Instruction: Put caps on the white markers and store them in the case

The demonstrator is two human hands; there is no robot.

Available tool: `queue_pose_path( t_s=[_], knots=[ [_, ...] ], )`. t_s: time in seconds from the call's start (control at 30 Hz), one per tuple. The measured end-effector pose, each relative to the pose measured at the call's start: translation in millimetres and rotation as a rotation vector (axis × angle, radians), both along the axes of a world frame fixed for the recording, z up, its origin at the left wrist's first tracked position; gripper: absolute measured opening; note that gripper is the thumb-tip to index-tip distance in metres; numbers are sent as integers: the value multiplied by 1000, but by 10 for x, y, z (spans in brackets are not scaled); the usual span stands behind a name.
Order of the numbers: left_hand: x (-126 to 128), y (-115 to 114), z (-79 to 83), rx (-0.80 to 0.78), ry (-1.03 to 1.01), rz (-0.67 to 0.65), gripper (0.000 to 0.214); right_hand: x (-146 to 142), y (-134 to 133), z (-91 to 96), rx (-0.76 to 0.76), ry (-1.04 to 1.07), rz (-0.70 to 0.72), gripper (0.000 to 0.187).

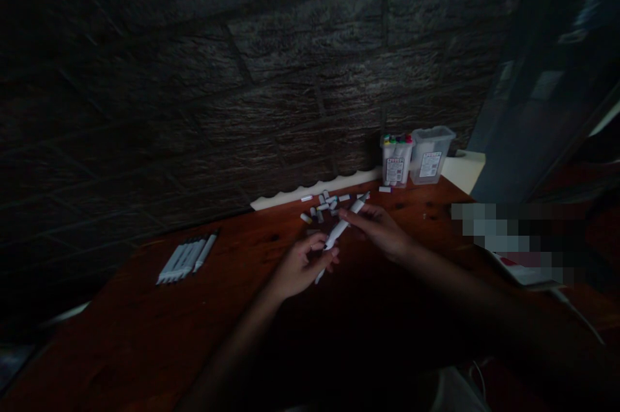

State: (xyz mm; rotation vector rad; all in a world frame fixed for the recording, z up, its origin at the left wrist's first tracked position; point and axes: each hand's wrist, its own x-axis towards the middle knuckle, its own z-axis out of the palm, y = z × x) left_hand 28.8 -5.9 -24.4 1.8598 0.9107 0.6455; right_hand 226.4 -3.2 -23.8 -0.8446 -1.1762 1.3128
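My right hand point(378, 228) is closed around a white marker point(343, 226), which tilts with its grey end up and right. The marker's narrower dark end points down toward my left hand point(306, 267). The fingers of that hand are closed close to this end, and a small white piece that looks like a marker cap point(319, 276) sticks out below them. Part of it is hidden by the fingers. Just beyond both hands lies a loose group of marker caps point(323, 206), mostly white and grey with some coloured bands.
Several white markers point(183, 259) lie side by side on the wooden table point(232, 309) at left. At the back right stand a clear box of coloured-ended markers point(396, 163) and another clear box point(431, 157). A dark brick wall point(217, 108) borders the back.
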Motion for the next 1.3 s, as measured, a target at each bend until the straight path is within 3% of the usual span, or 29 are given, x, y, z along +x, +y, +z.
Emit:
queue_pose_path(
  t_s=[0.3, 1.3],
  knots=[
    [-13, 6, 12, -5, -18, 2, 23, 11, 22, 26, -27, 97, 3, 21],
    [-7, -5, 63, -33, -39, 19, 25, 14, 16, 42, -63, 117, -13, 24]
  ],
)
